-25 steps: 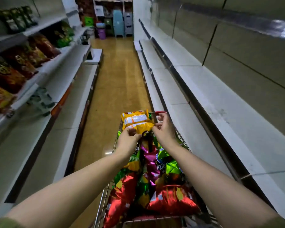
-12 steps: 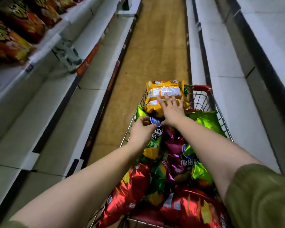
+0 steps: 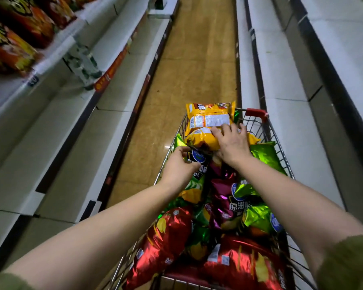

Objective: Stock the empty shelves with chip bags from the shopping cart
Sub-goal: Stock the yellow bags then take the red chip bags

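Yellow foil chip bag (image 3: 199, 140) at far end of wire shopping cart (image 3: 260, 127): right hand (image 3: 231, 146) flat on it, fingers spread; left hand (image 3: 179, 166) curled at near corner, grip unclear.

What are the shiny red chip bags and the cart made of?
Red chip bags: likely metallised plastic foil, glossy; crinkled bright glints show it. Shopping cart: thin grey metal wire, probably steel, in a grid; its red corner cap looks plastic.
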`<action>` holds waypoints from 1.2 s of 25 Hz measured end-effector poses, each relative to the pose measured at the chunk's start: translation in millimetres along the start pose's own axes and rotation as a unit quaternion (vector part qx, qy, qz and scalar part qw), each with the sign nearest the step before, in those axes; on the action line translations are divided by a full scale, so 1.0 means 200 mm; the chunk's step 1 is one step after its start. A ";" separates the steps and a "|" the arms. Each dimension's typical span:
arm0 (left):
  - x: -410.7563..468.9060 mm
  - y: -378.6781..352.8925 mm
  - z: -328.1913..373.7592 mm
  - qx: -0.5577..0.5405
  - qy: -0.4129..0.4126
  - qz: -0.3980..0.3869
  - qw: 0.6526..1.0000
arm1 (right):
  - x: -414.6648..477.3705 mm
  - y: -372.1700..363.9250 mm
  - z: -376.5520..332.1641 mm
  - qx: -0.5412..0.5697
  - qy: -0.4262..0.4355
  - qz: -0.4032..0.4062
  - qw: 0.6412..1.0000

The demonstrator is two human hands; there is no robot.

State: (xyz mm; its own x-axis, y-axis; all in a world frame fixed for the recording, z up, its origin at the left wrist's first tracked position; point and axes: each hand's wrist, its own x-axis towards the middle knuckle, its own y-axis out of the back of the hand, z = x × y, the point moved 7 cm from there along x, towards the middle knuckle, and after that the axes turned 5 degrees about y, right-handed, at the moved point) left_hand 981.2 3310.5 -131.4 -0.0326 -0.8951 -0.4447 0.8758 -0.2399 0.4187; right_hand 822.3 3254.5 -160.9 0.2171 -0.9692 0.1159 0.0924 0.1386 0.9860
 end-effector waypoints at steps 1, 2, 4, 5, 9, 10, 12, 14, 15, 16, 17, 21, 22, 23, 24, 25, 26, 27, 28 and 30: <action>-0.01 0.00 0.02 0.000 -0.006 -0.006 1.000 | -0.03 0.08 0.03 0.011 0.000 0.028 1.000; -0.03 0.01 0.04 -0.002 -0.011 -0.013 1.000 | -0.07 0.17 0.06 0.038 -0.011 0.024 0.999; -0.09 0.02 0.09 -0.002 -0.022 -0.023 0.999 | -0.14 0.31 0.14 0.182 -0.050 -0.025 0.982; -0.12 0.03 0.12 -0.002 -0.032 -0.029 0.999 | -0.18 0.37 0.17 0.286 -0.076 -0.067 0.953; -0.20 0.04 0.19 -0.065 -0.054 -0.086 0.993 | -0.33 0.62 0.23 0.582 -0.166 -0.119 0.787; -0.22 0.02 0.20 -0.086 -0.042 -0.114 0.989 | -0.36 0.66 0.22 0.630 -0.166 -0.116 0.749; -0.27 -0.02 0.20 -0.123 -0.025 -0.166 0.978 | -0.42 0.71 0.18 0.698 -0.156 -0.141 0.685; -0.29 -0.01 0.25 -0.155 -0.046 -0.177 0.971 | -0.45 0.71 0.17 0.701 -0.149 -0.186 0.672; -0.29 0.01 0.27 -0.160 -0.057 -0.170 0.971 | -0.46 0.70 0.17 0.685 -0.151 -0.211 0.681; -0.28 0.04 0.29 -0.142 -0.069 -0.157 0.975 | -0.46 0.69 0.17 0.667 -0.148 -0.231 0.693; -0.27 0.06 0.31 -0.097 -0.082 -0.131 0.983 | -0.45 0.70 0.17 0.654 -0.142 -0.240 0.704; -0.27 0.14 0.33 0.053 -0.115 -0.037 0.991 | -0.40 0.76 0.19 0.599 -0.119 -0.227 0.758; -0.26 0.15 0.33 0.069 -0.115 -0.028 0.991 | -0.39 0.76 0.19 0.570 -0.119 -0.238 0.777; -0.26 0.16 0.35 0.084 -0.128 -0.019 0.988 | -0.38 0.77 0.18 0.525 -0.109 -0.262 0.802; -0.25 0.16 0.38 0.116 -0.156 -0.012 0.981 | -0.37 0.77 0.14 0.444 -0.079 -0.301 0.840; -0.25 0.16 0.42 0.167 -0.197 -0.010 0.966 | -0.36 0.77 0.09 0.336 -0.030 -0.342 0.877; -0.26 0.13 0.45 0.234 -0.246 -0.021 0.940 | -0.36 0.76 0.03 0.218 0.026 -0.373 0.902; -0.27 0.09 0.47 0.300 -0.288 -0.044 0.908 | -0.34 0.75 -0.04 0.115 0.077 -0.382 0.914; -0.27 0.04 0.47 0.346 -0.309 -0.083 0.882 | -0.33 0.73 -0.10 0.044 0.114 -0.378 0.918; -0.25 -0.04 0.40 0.373 -0.263 -0.185 0.871 | -0.30 0.69 -0.19 -0.011 0.151 -0.358 0.921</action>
State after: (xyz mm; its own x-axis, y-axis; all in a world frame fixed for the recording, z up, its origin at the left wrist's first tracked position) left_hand 937.8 3327.3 -49.1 -0.6329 -0.7066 -0.3165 0.2097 -0.5499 0.8085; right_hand 859.9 3339.6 -35.6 0.3523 -0.7139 -0.6052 0.3362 -0.5069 0.7937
